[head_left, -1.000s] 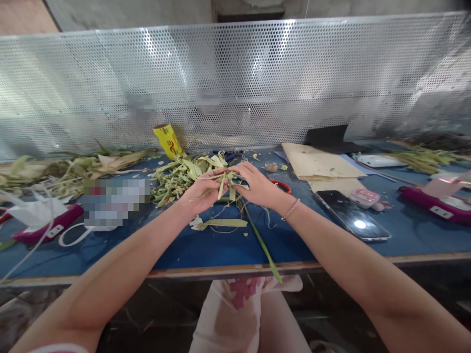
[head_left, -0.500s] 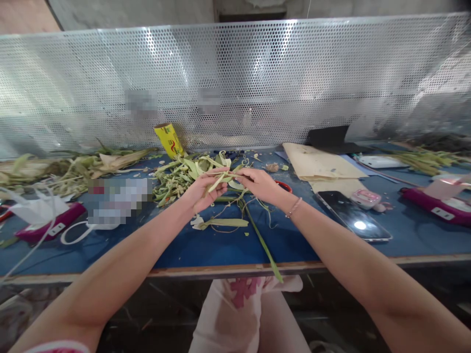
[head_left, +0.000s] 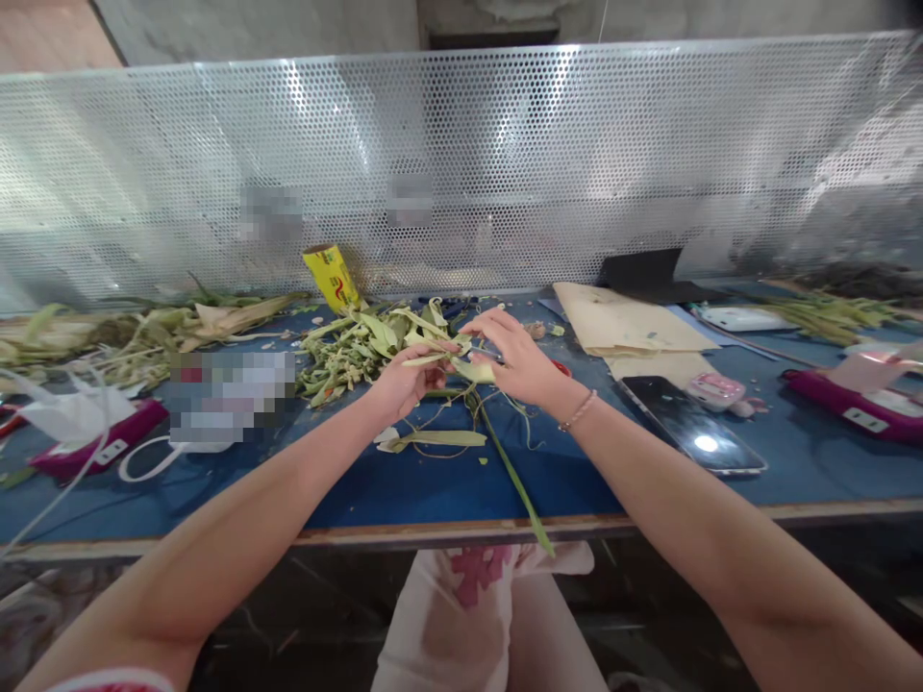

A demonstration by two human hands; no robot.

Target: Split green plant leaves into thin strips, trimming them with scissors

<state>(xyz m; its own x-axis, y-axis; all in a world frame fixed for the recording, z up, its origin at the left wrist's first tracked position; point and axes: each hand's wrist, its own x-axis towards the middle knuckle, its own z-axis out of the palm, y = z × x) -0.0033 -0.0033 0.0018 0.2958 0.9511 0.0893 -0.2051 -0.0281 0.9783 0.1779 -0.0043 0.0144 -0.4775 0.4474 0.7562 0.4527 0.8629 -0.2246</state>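
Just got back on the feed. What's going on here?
A person works over a blue table. The left hand pinches pale green leaf strips; the right hand is at their other end, but whether it grips them is unclear. Just behind the left hand lies a pile of green plant pieces. A long green blade runs toward the person, its tip past the table's front edge.

the person wears a thin pale-pink bracelet, a white-edged pink sleeve and pale clothing marked with pink.

The right hand covers most of a red item (shape unclear).
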